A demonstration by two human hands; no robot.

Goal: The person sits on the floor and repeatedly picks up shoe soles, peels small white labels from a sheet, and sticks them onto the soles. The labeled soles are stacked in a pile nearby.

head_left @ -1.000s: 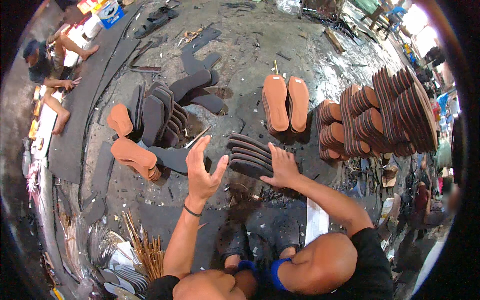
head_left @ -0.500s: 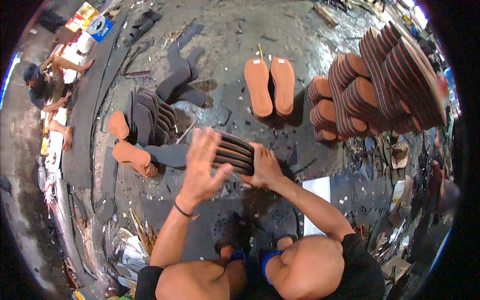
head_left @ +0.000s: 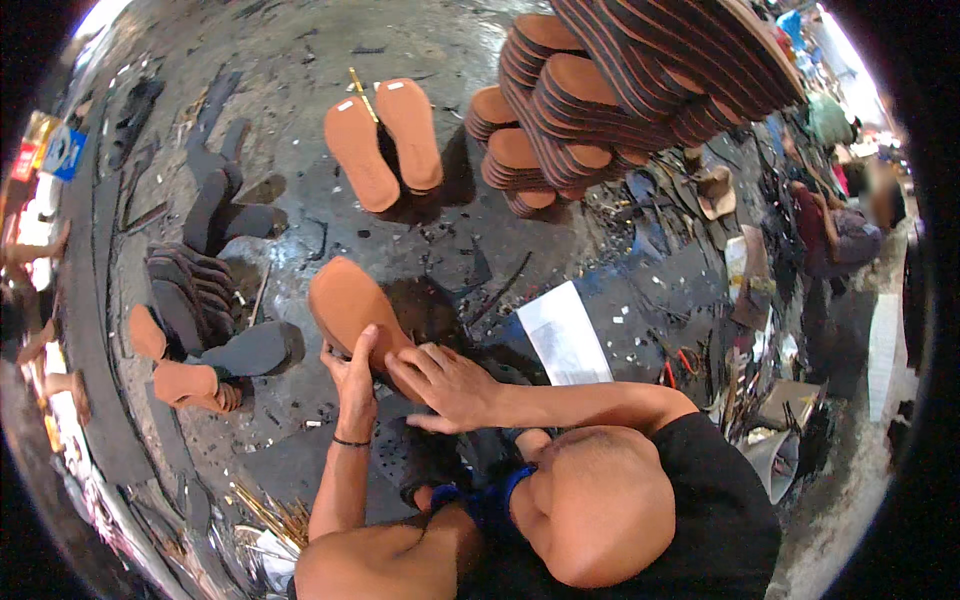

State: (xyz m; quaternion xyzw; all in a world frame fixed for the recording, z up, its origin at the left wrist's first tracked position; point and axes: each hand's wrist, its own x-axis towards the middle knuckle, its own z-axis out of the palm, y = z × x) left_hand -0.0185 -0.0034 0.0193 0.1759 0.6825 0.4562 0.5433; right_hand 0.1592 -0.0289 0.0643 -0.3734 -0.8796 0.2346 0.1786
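Note:
A tan shoe sole [head_left: 347, 303] is held face up in front of my knees, its broad toe end pointing away from me. My left hand [head_left: 352, 385] is closed around its left side, the thumb lying on the tan face. My right hand [head_left: 450, 388] grips the narrow heel end with bent fingers. Whether more soles sit under this one is hidden. Beyond it, two tan soles [head_left: 362, 160] lie side by side on the ground. To the left are black soles [head_left: 185, 290] leaning in a row and a small pile of tan soles [head_left: 190, 385].
Tall stacks of tan-and-black soles [head_left: 590, 100] stand at the far right. A white sheet [head_left: 565, 335] lies right of my hands. Orange-handled scissors [head_left: 680, 365] rest among scraps. Another person [head_left: 840, 235] sits at the right edge. Black offcuts [head_left: 215, 200] litter the ground.
My view has swung to the right. The sole stack, held edge-on before, now shows its tan face upward. My left hand, open and blurred in motion before, now grips it.

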